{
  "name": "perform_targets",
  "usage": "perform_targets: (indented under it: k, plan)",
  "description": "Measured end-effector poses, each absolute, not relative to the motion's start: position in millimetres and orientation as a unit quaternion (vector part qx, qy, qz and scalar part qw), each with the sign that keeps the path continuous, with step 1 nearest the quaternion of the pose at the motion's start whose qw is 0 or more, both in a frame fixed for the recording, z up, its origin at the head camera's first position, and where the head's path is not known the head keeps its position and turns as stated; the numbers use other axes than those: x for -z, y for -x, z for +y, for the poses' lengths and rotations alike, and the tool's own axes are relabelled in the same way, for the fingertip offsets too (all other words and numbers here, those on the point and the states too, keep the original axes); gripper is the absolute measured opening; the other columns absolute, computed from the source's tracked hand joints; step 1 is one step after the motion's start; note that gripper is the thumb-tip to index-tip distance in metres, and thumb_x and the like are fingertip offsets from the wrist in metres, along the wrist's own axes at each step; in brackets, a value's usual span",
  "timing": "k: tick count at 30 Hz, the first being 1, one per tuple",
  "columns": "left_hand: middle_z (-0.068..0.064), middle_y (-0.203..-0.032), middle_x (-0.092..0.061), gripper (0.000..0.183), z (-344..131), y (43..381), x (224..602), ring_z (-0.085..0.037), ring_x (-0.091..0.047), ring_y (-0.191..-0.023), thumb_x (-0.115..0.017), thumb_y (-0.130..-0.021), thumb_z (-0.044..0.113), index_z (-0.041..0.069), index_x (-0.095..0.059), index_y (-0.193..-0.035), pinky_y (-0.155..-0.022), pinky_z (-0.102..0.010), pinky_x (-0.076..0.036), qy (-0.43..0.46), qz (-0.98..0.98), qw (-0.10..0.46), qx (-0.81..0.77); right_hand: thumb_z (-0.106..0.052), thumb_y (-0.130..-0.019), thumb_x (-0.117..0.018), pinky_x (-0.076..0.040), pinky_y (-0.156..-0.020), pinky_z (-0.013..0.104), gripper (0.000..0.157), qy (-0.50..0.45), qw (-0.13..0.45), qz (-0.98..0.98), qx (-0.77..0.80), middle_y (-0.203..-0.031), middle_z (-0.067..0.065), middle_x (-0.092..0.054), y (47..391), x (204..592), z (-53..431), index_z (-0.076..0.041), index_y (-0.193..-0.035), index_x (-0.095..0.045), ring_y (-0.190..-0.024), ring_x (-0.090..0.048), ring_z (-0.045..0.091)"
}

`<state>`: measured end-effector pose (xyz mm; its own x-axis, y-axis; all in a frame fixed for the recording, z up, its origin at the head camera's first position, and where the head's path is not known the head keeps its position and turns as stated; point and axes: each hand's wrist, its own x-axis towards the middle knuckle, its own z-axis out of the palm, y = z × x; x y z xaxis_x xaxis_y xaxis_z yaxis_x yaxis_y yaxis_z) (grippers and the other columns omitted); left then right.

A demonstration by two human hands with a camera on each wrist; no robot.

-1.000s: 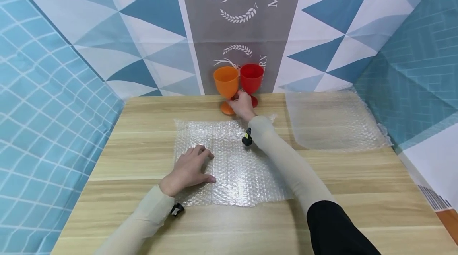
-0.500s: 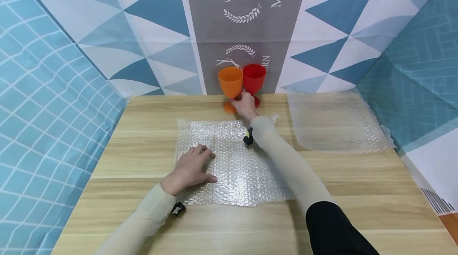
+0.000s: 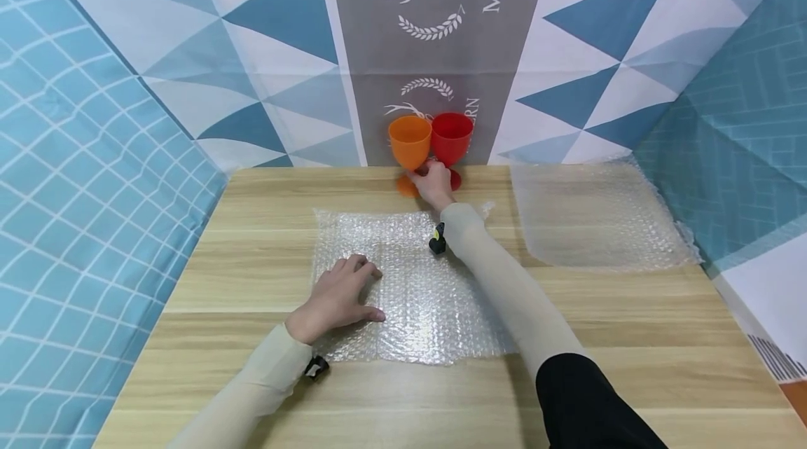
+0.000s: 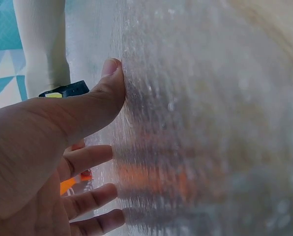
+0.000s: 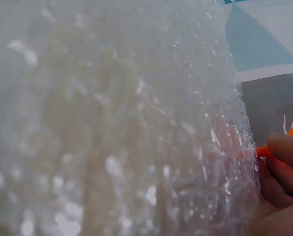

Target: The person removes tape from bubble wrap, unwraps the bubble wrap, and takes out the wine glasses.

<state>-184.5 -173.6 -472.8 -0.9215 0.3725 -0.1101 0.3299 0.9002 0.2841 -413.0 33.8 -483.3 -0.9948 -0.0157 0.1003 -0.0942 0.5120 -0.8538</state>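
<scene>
At the back of the table in the head view stand an orange goblet (image 3: 410, 144) and a red goblet (image 3: 451, 139), side by side with their rims close together. My right hand (image 3: 435, 184) pinches the orange goblet low at its stem, and covers part of the red one's stem. In the right wrist view, the thumb (image 5: 285, 148) lies against the orange plastic. A sheet of bubble wrap (image 3: 410, 302) is spread flat in front of the goblets. On its left part rests my left hand (image 3: 337, 302), fingers spread and lightly bent, thumb pointing right.
More bubble wrap (image 3: 599, 218) lies at the table's back right, its right edge near the blue side cloth. A patterned cloth (image 3: 265, 50) hangs behind the goblets. My right forearm (image 3: 504, 288) crosses over the right part of the nearer sheet.
The orange goblet has shifted slightly back and toward the red one, with my right hand at its stem. My left hand stays in place on the bubble wrap. The head view has shifted a little.
</scene>
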Motion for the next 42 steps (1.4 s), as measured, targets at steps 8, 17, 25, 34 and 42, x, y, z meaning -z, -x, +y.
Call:
perform_targets:
  k: [8, 17, 25, 34, 42]
  plan:
    - [-0.01, -0.139, -0.055, 0.076, -171, 186, 470, -0.034, -0.054, -0.122, -0.091, -0.067, 0.056, 0.02, -0.064, -0.128, -0.093, -0.056, -0.054, -0.188, 0.97, 0.079, -0.131, -0.026, -0.095, -0.075, -0.054, -0.098, 0.038, 0.026, -0.029, 0.059, -0.864, -0.499, -0.108, 0.011, -0.077, 415, 486, 41, -0.005, -0.109, -0.077, -0.105, -0.067, 0.026]
    - [-0.011, -0.139, -0.055, 0.076, -170, 182, 474, -0.035, -0.054, -0.123, -0.091, -0.067, 0.056, 0.02, -0.064, -0.128, -0.093, -0.056, -0.054, -0.184, 0.97, 0.084, -0.136, -0.023, -0.098, -0.07, -0.055, -0.092, 0.036, 0.022, -0.028, 0.039, -0.872, -0.488, -0.106, 0.01, -0.077, 406, 490, 46, -0.005, -0.108, -0.078, -0.101, -0.067, 0.025]
    - [-0.011, -0.14, -0.054, 0.076, -172, 182, 473, -0.035, -0.053, -0.124, -0.09, -0.068, 0.057, 0.019, -0.064, -0.129, -0.095, -0.058, -0.053, -0.184, 0.97, 0.083, -0.138, -0.015, -0.101, -0.064, -0.056, -0.092, 0.038, 0.021, -0.095, 0.013, -0.873, -0.478, -0.109, 0.011, -0.074, 387, 484, 55, -0.002, -0.113, -0.074, -0.1, -0.065, 0.025]
    - [-0.013, -0.14, -0.054, 0.075, -173, 185, 472, -0.037, -0.053, -0.124, -0.09, -0.069, 0.056, 0.018, -0.064, -0.128, -0.095, -0.059, -0.052, -0.185, 0.97, 0.079, -0.139, -0.014, -0.102, -0.06, -0.056, -0.098, 0.039, 0.027, -0.127, -0.018, -0.832, -0.54, -0.115, 0.012, -0.072, 354, 479, 64, 0.001, -0.122, -0.068, -0.105, -0.066, 0.025]
    - [-0.012, -0.138, -0.055, 0.075, -172, 185, 472, -0.037, -0.054, -0.123, -0.091, -0.068, 0.055, 0.018, -0.064, -0.128, -0.095, -0.058, -0.052, -0.184, 0.969, 0.078, -0.145, -0.009, -0.101, -0.06, -0.05, -0.111, 0.041, 0.03, -0.148, -0.026, -0.814, -0.561, -0.131, 0.023, -0.067, 327, 484, 77, 0.005, -0.127, -0.064, -0.125, -0.064, 0.031]
